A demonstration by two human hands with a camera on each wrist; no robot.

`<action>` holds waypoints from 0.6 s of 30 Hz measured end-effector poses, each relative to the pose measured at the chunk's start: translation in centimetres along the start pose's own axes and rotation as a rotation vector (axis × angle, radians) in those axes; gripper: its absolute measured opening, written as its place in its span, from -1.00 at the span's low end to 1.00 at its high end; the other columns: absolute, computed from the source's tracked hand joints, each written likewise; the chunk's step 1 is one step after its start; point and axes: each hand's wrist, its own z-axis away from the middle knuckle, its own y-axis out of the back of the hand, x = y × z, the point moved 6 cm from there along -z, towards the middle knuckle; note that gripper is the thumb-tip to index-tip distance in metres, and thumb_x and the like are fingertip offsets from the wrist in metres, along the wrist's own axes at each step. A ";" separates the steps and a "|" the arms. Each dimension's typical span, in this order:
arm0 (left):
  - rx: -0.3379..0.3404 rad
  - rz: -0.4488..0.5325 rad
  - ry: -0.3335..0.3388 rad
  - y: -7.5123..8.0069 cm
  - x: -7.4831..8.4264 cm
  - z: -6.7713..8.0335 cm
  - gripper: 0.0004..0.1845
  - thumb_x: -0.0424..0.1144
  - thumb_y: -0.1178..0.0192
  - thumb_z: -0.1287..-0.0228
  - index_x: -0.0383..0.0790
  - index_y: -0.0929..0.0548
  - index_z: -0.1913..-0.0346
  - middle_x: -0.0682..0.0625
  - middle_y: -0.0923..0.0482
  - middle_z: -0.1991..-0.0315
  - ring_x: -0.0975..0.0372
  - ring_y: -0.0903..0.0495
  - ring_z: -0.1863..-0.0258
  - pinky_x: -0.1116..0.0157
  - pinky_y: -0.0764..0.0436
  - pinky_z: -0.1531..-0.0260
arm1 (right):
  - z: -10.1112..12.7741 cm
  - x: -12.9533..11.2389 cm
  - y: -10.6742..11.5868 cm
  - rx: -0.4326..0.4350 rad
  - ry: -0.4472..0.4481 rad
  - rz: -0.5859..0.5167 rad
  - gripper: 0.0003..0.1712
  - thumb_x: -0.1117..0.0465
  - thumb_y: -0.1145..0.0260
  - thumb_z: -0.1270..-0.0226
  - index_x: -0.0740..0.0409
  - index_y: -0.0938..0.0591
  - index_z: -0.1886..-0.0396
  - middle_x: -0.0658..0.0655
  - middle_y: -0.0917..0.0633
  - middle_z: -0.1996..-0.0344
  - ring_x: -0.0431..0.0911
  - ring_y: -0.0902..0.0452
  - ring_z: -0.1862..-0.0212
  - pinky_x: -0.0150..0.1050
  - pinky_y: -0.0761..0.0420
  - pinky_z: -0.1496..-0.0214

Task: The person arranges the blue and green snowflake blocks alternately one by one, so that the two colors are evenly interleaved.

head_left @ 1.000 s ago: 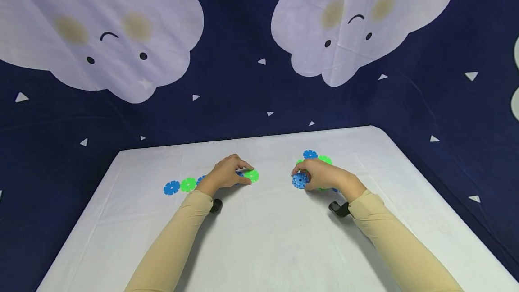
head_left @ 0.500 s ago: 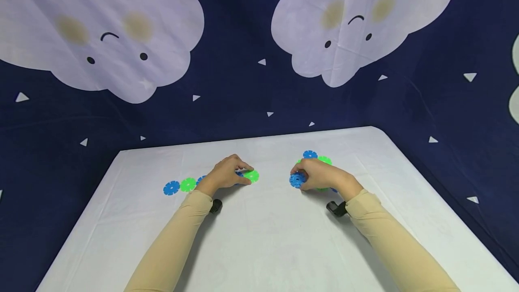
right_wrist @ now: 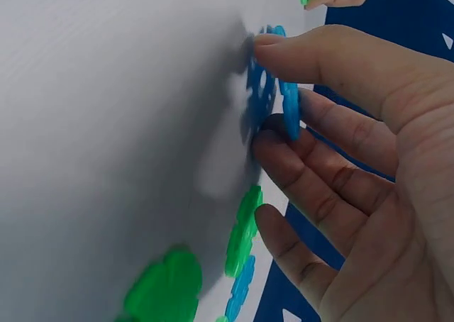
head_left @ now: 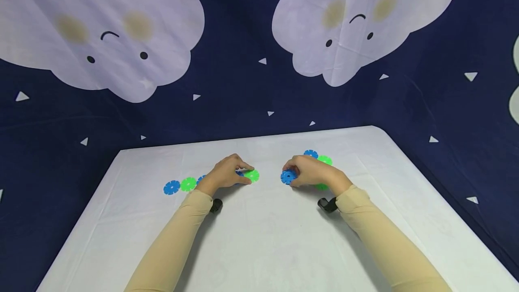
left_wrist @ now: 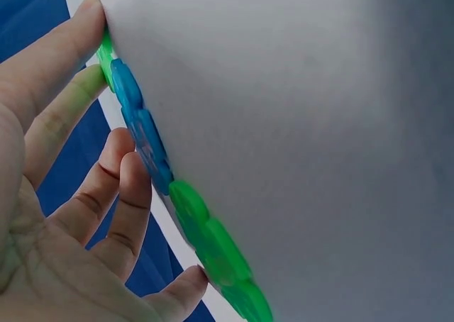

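Observation:
A row of flat blue and green toothed discs [head_left: 188, 184] lies on the white table [head_left: 263, 247]. My left hand [head_left: 244, 173] rests on the row's right end, fingertips on the end green disc [head_left: 252, 175]. In the left wrist view that hand [left_wrist: 131, 167] lies over the discs, its index fingertip [left_wrist: 92, 13] on the green disc [left_wrist: 105, 52]; a blue disc [left_wrist: 142, 134] and another green one [left_wrist: 213, 244] follow. My right hand [head_left: 291, 171] pinches a blue disc [head_left: 288, 176] upright on edge, just right of the row. Thumb and fingers of that hand [right_wrist: 273, 88] grip the disc [right_wrist: 290, 113].
Loose discs lie by my right hand: a blue one [head_left: 311, 153], a green one [head_left: 325, 160] behind it and a green one [head_left: 321, 187] under the wrist. More green discs [right_wrist: 167, 290] show in the right wrist view. A dark cloud-print cloth [head_left: 243, 80] hangs behind the table.
My right hand has carried the blue disc leftward, closer to the green disc at the row's end. My left hand and the row have stayed put.

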 end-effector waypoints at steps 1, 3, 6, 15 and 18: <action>0.000 0.002 -0.001 0.0 0.0 0.0 -0.53 0.01 -0.53 -0.05 0.20 -0.74 -0.09 0.10 -0.54 -0.02 0.16 -0.51 -0.03 0.09 -0.51 -0.12 | -0.2 -0.1 -0.1 0.003 0.002 -0.004 -0.44 0.14 -0.59 -0.07 0.06 -0.68 -0.12 -0.02 -0.66 0.17 -0.14 -0.48 0.20 -0.24 -0.54 0.08; 0.000 0.004 0.000 0.0 0.0 0.1 -0.53 0.01 -0.53 -0.05 0.20 -0.75 -0.09 0.10 -0.53 -0.01 0.16 -0.51 -0.03 0.09 -0.52 -0.11 | -0.6 -0.4 -0.2 0.007 0.016 -0.004 -0.44 0.13 -0.59 -0.07 0.06 -0.69 -0.11 -0.01 -0.67 0.18 -0.14 -0.49 0.20 -0.24 -0.55 0.09; 0.001 0.008 0.003 -0.1 0.0 0.1 -0.53 0.01 -0.54 -0.04 0.20 -0.75 -0.09 0.10 -0.53 -0.01 0.15 -0.50 -0.03 0.09 -0.51 -0.12 | -1.0 -0.8 -0.3 0.005 0.024 -0.005 -0.45 0.12 -0.59 -0.07 0.07 -0.69 -0.11 -0.01 -0.67 0.16 -0.15 -0.50 0.20 -0.24 -0.57 0.07; 0.007 0.004 0.006 -0.1 -0.1 -0.1 -0.54 0.00 -0.53 -0.06 0.20 -0.75 -0.09 0.08 -0.54 0.00 0.16 -0.51 0.00 0.10 -0.52 -0.08 | -2.9 -1.8 -1.0 0.007 0.051 0.010 -0.44 0.09 -0.59 -0.09 0.07 -0.69 -0.12 -0.03 -0.65 0.16 -0.16 -0.50 0.18 -0.23 -0.57 0.02; 0.006 0.006 0.003 -0.1 0.0 -0.1 -0.53 0.00 -0.54 -0.05 0.20 -0.75 -0.09 0.08 -0.55 0.00 0.16 -0.51 0.00 0.11 -0.53 -0.07 | -3.5 -2.1 -1.2 0.002 0.064 0.001 -0.43 0.11 -0.59 -0.09 0.08 -0.69 -0.13 -0.02 -0.64 0.17 -0.16 -0.50 0.17 -0.23 -0.57 0.00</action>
